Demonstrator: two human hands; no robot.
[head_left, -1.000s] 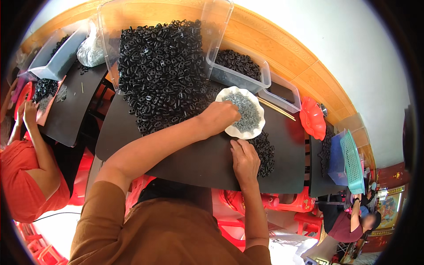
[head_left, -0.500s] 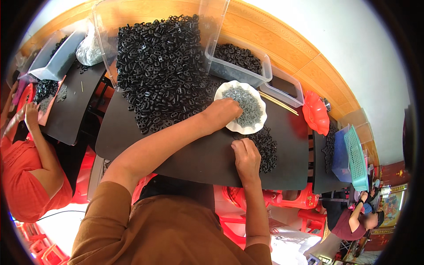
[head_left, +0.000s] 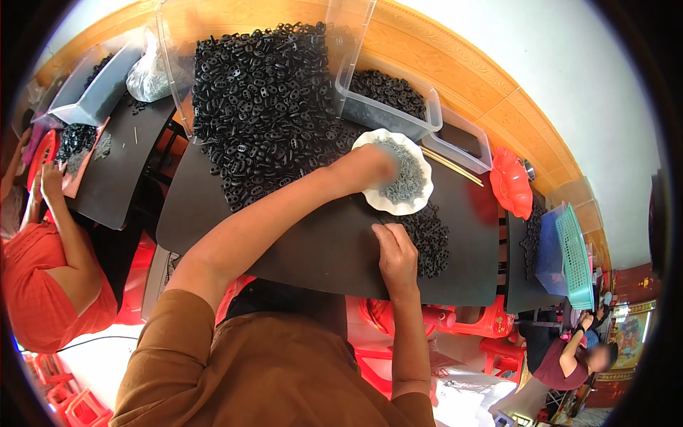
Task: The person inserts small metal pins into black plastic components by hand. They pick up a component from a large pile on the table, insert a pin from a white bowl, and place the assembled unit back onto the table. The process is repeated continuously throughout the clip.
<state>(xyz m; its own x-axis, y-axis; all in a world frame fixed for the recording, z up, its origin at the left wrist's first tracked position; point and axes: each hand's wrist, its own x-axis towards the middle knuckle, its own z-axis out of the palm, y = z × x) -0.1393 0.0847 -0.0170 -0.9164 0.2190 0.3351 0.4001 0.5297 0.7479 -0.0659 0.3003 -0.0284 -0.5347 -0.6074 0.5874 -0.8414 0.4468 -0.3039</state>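
Observation:
A white scalloped bowl (head_left: 425,193) holds many small clear pieces (head_left: 407,174). My left hand (head_left: 364,169) reaches over the bowl's left side, its fingertips at the pieces; they are smeared, so their grip cannot be made out. My right hand (head_left: 397,257) is just below the bowl, beside a small pile of black plastic pieces (head_left: 430,242). Its fingers are pinched together, and something dark shows at the tips, too small to name. Beyond my left forearm, a large heap of black two-holed plastic pieces (head_left: 267,107) covers the dark table (head_left: 320,256).
A clear bin (head_left: 432,117) of black pieces and a shallower clear box (head_left: 486,153) stand at the back, with chopsticks (head_left: 455,168) near them. A red scalloped bowl (head_left: 511,183) lies right. A person in red (head_left: 53,285) works at the left table.
My left hand has shifted slightly within the bowl and is now blurred. My right hand stays pinched in nearly the same place. The whole view has shifted a little.

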